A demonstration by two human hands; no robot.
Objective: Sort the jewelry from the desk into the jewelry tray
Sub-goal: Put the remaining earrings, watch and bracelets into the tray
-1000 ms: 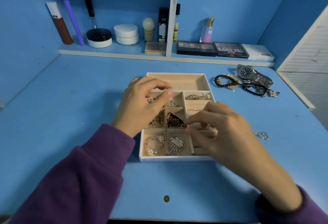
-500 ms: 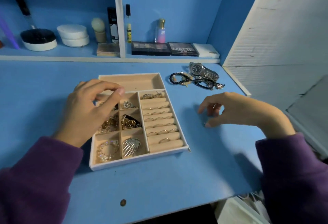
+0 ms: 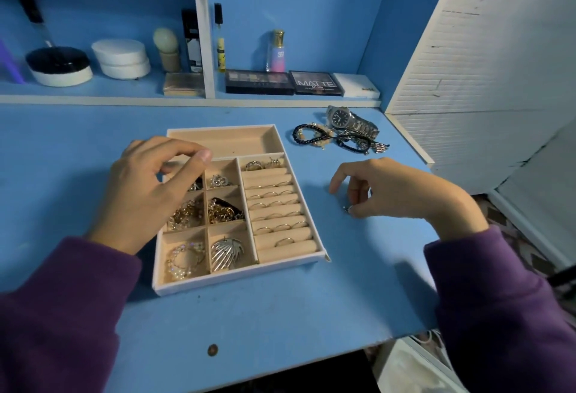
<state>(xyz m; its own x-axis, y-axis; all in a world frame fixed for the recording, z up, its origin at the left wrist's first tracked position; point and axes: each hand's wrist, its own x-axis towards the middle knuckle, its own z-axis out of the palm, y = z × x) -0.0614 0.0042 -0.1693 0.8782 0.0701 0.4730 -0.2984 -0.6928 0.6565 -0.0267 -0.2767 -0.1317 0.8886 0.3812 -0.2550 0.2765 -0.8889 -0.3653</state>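
The beige jewelry tray point(image 3: 237, 277) lies on the blue desk. Its left cells hold gold chains point(image 3: 223, 210), a silver fan brooch point(image 3: 226, 251) and a pearl piece point(image 3: 184, 257), and its ring rolls point(image 3: 274, 205) hold several rings. My left hand point(image 3: 149, 187) rests over the tray's left side with curled fingers that hold nothing. My right hand point(image 3: 399, 193) is on the desk to the right of the tray, fingertips pinched on a small silver piece point(image 3: 347, 208). A silver watch point(image 3: 349, 120) and dark bead bracelets point(image 3: 311, 135) lie on the desk behind it.
A low shelf at the back carries makeup palettes point(image 3: 258, 81), a white jar point(image 3: 121, 57) and bottles. A white slatted panel point(image 3: 483, 81) borders the desk on the right. The desk's front edge point(image 3: 311, 358) runs close to me.
My right hand left the tray's ring rolls, moved right onto the desk and closed on the small silver piece. The view swung to the right. My left hand stayed on the tray.
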